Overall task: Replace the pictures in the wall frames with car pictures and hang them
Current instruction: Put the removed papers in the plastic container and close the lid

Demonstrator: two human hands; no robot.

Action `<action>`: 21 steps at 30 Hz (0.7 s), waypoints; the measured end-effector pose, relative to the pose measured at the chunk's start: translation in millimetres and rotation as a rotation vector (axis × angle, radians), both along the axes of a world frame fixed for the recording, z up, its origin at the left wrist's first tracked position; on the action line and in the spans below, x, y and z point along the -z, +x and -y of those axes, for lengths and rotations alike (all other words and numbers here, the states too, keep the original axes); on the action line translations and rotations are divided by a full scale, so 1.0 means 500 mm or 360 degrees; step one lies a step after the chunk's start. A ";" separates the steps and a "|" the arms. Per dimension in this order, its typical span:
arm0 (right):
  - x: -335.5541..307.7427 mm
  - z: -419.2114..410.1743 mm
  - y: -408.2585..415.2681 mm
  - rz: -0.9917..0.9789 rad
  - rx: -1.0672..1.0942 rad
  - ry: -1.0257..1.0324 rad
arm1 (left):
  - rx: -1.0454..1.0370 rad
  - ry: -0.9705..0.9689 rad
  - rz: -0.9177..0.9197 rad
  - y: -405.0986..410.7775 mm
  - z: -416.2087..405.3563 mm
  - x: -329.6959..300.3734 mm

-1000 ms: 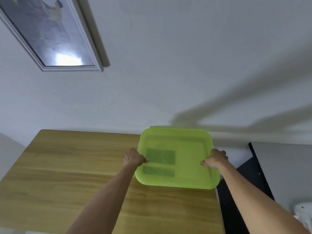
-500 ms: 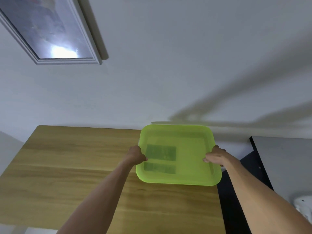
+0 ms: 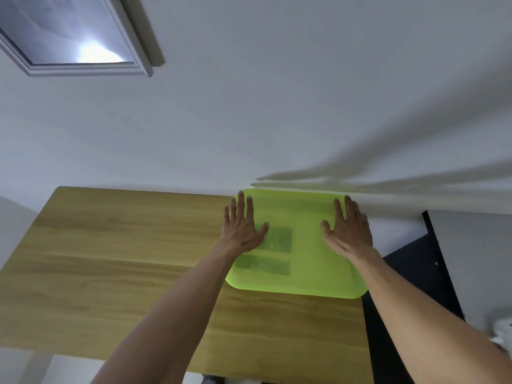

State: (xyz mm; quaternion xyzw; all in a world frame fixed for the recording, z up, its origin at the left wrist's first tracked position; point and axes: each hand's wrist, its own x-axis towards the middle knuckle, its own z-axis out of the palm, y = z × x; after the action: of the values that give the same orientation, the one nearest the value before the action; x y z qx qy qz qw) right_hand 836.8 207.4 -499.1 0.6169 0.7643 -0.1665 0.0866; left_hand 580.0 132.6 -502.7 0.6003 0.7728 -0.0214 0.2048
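Note:
A lime-green plastic lid or tray (image 3: pixel 302 275) lies flat at the back right corner of the wooden table (image 3: pixel 116 259), against the white wall. Two darker rectangles show through it. My left hand (image 3: pixel 243 228) rests palm down on its left side, fingers spread. My right hand (image 3: pixel 349 228) rests palm down on its right side, fingers spread. Neither hand grips anything. A white-framed picture (image 3: pixel 77 34) hangs on the wall at the upper left, with glare on its glass.
A dark cabinet or piece of furniture (image 3: pixel 410 273) stands right of the table, with a grey panel (image 3: pixel 476 259) beyond it. A white object (image 3: pixel 502 328) shows at the right edge. The white wall (image 3: pixel 277 106) rises behind the table.
Both hands have let go of the green lid's side edges and now lie flat and open on top of it. The lid has settled a little farther back, toward the wall.

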 end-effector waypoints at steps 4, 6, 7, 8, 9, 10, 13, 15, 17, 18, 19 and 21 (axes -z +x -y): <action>0.056 0.011 0.000 -0.0046 -0.0036 0.0007 | -0.0010 0.0119 -0.0003 0.006 0.004 0.055; 0.076 0.014 0.003 -0.0037 -0.0032 0.0146 | -0.0031 0.0206 -0.0063 0.007 0.010 0.076; 0.084 0.015 0.003 -0.0021 -0.0032 0.0212 | -0.0030 0.0232 -0.0098 0.008 0.011 0.084; 0.091 0.015 0.003 -0.0007 -0.0038 0.0259 | -0.0027 0.0247 -0.0127 0.010 0.012 0.090; 0.098 0.014 0.003 0.0002 -0.0041 0.0295 | -0.0029 0.0259 -0.0150 0.011 0.010 0.095; 0.104 0.011 0.003 0.0004 -0.0038 0.0318 | -0.0032 0.0279 -0.0167 0.012 0.008 0.100; 0.108 -0.004 0.001 -0.0011 -0.0029 0.0347 | -0.0042 0.0303 -0.0165 0.013 -0.002 0.103; 0.111 -0.006 0.000 -0.0016 -0.0018 0.0358 | -0.0042 0.0316 -0.0172 0.011 -0.005 0.108; 0.112 -0.005 0.000 -0.0014 -0.0017 0.0359 | -0.0027 0.0314 -0.0174 0.011 -0.004 0.108; 0.111 -0.004 0.001 -0.0017 -0.0019 0.0360 | -0.0022 0.0315 -0.0177 0.011 -0.004 0.107; 0.111 -0.004 0.001 -0.0017 -0.0022 0.0358 | -0.0018 0.0315 -0.0182 0.012 -0.002 0.107; 0.107 -0.005 0.000 -0.0005 -0.0020 0.0353 | -0.0027 0.0325 -0.0189 0.012 -0.003 0.106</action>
State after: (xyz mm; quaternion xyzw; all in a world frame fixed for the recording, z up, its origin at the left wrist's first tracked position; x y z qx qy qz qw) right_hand 836.7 209.8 -552.6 0.6177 0.7820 -0.0812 0.0177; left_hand 586.1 133.8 -555.5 0.6093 0.7867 0.0237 0.0965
